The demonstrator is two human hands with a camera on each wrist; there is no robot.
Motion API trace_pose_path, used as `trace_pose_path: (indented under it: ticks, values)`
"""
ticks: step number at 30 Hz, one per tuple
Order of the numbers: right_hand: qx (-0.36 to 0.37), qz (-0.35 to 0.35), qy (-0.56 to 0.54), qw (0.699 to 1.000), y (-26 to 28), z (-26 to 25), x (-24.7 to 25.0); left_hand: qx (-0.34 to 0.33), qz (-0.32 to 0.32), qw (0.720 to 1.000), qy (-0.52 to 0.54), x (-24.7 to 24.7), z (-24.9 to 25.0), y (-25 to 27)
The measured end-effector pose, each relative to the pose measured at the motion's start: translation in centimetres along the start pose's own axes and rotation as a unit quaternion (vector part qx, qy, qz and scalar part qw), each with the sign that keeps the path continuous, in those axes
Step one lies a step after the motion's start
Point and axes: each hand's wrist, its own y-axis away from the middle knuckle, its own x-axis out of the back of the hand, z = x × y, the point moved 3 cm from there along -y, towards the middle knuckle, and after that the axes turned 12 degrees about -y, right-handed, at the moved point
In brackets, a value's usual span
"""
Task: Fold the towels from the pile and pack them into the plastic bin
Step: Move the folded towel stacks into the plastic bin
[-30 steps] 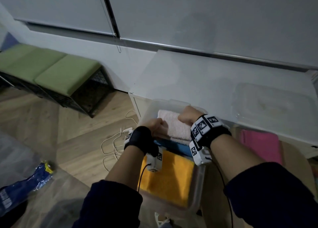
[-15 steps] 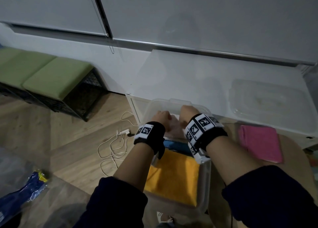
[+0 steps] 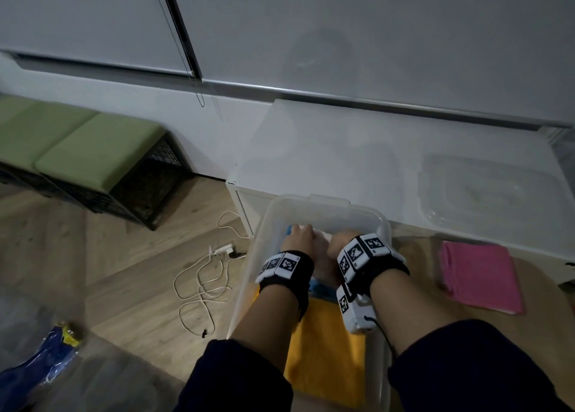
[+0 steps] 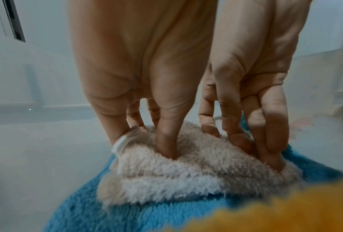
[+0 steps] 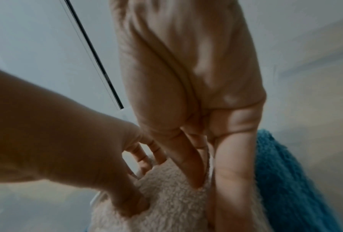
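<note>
Since 1 s ago: left hand [image 3: 297, 239] and right hand [image 3: 342, 240] have sunk deeper into the bin [image 3: 326, 201]. Cream towel [image 4: 186, 177] is down on the blue towel [image 4: 126, 208], both hands' fingers clamped on it. Placement looks nearly done.

Towels, four: one cream towel [image 4: 186, 180], one blue towel [image 4: 107, 211], one orange towel [image 3: 323, 349], one pink towel [image 3: 479, 274]; three of the four are in the bin. Containers: one plastic bin [image 3: 323, 200], one clear lid [image 3: 485, 193]. Hands, two: one left hand [image 3: 297, 237], one right hand [image 3: 340, 240]. Marker wrist bands [image 3: 281, 265]: two. Green cushions [image 3: 99, 150]: two. Floor items: one white cable [image 3: 199, 284], one blue package [image 3: 40, 365].
</note>
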Motion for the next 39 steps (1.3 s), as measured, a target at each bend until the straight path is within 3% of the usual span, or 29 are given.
trace_pose_path:
  ticks: [2,4,5,8,10,12,14,17,19,21,25,28,31,36,39]
  values:
    - [-0.022,-0.003,0.015,1.0,-2.6,0.9,-1.4,0.005,0.0,1.0,0.009,0.1,0.0,0.0]
    - [-0.02,-0.016,-0.025,0.999,-8.5,2.5,-3.7,0.006,-0.005,1.0,0.016,0.4,0.0,0.2]
    - [-0.031,-0.033,-0.04,0.998,-8.5,2.8,-4.0,0.008,-0.008,1.0,0.017,0.6,-0.1,0.3]
    - [0.004,-0.012,-0.163,0.987,-1.3,2.3,-0.5,0.015,-0.011,1.0,0.014,1.7,-0.2,0.9]
    - [0.04,-0.017,-0.281,0.959,3.0,2.3,2.0,0.033,-0.002,0.999,0.023,3.0,0.3,1.9]
    - [0.051,-0.022,-0.409,0.911,4.7,3.6,3.4,0.06,0.061,0.996,0.033,5.0,1.9,3.4]
    - [0.045,-0.005,-0.527,0.849,5.6,5.7,4.4,0.071,0.166,0.982,0.052,7.0,4.6,4.8]
    - [0.011,0.112,-0.559,0.821,6.3,11.5,5.2,0.016,0.284,0.949,0.137,8.6,10.1,6.1]
    - [-0.02,0.214,-0.55,0.807,6.5,16.3,5.1,-0.028,0.296,0.926,0.231,8.4,14.0,6.3]
    - [-0.061,0.266,-0.501,0.821,6.6,20.5,3.9,-0.049,0.235,0.905,0.351,6.8,17.0,5.6]
    - [-0.099,0.26,-0.461,0.843,6.8,27.9,0.2,0.004,0.062,0.871,0.488,-0.4,22.2,3.1]
    - [-0.123,0.242,-0.473,0.838,5.7,32.0,-2.2,0.057,0.019,0.876,0.479,-5.3,24.2,1.4]
    - [-0.132,0.219,-0.506,0.824,4.4,34.3,-3.7,0.089,-0.039,0.86,0.501,-8.5,25.6,-0.3]
    - [-0.152,0.189,-0.559,0.793,1.8,35.3,-4.6,0.103,-0.087,0.834,0.535,-9.7,28.4,-1.2]
    - [-0.178,0.159,-0.559,0.794,1.1,35.2,-5.2,0.107,-0.113,0.828,0.538,-10.4,29.8,-1.4]
